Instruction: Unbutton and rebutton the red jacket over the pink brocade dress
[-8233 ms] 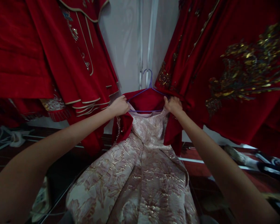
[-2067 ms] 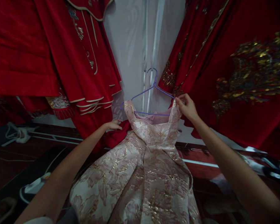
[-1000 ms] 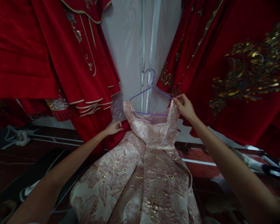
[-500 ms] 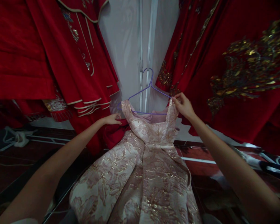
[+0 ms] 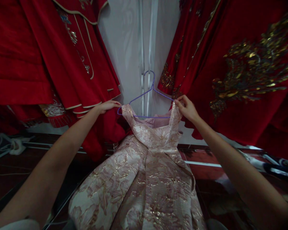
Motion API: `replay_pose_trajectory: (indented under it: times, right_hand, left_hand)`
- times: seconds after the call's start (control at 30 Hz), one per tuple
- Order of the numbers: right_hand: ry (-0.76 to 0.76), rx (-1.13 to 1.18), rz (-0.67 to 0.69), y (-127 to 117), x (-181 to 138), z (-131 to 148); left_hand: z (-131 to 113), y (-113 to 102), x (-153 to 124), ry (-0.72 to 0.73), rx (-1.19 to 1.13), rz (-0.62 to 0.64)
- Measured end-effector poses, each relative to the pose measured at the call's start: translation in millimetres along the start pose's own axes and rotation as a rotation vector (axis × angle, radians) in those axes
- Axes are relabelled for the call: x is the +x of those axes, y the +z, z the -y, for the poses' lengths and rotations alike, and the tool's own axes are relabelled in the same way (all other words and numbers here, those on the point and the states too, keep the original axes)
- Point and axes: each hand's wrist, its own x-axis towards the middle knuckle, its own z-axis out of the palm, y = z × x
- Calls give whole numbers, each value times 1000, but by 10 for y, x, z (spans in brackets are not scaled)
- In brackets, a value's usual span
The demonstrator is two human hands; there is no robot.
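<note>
Left hand (image 5: pixel 107 105): reaches out at about 10 o'clock from the dress bodice, fingers stretched out, their tips right at the left end of the hanger beside the left shoulder strap. From here I cannot tell whether it grips anything.
Right hand (image 5: pixel 187 108): clenched in a pinch on the top of the right shoulder strap, at about 2 o'clock from the bodice, where the strap meets the hanger's right end.
Wire hanger (image 5: pixel 140 96): thin and purple, hook uppermost at 12 o'clock, held up between the two hands in front of the pale backdrop. Both straps loop over its ends.
Brocade dress (image 5: pixel 146 185): pink with gold flower pattern. It hangs on the hanger at the middle, and its pleated skirt spreads wide down to 6 o'clock, toward the person.
Red robes: velvet with cream piping fills 9 to 11 o'clock (image 5: pixel 50 54); another, heavy with gold embroidery, fills 1 to 3 o'clock (image 5: pixel 242 80). A red hem (image 5: pixel 103 131) hangs just below the left forearm, beside the skirt.
White panel (image 5: pixel 127 48): behind the hanger at 12 o'clock, with two white ribbons (image 5: pixel 147 35) running down it.
Floor (image 5: pixel 206 158): dark red, glossy, with a white cord (image 5: pixel 8 145) lying at 9 o'clock.
</note>
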Motion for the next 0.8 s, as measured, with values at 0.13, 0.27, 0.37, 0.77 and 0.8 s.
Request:
replay_pose_trajectory:
  times: [0.13, 0.27, 0.37, 0.77, 0.8]
  right_hand:
    - [-37, -82, 9, -111, -62, 222]
    - [-38, -41, 21, -208, -54, 275]
    - [24, 39, 95, -223, 75, 180]
    - [167, -93, 298, 126, 593, 291]
    - [182, -97, 303, 127, 581, 318]
  left_hand:
    - [-523, 335, 156, 144, 222, -195]
    - [-823, 732, 152, 459, 173, -229]
    - [-857, 796, 99, 576, 133, -190]
    - [-632, 250, 218, 357, 581, -94]
    - [-615, 261, 178, 348, 526, -65]
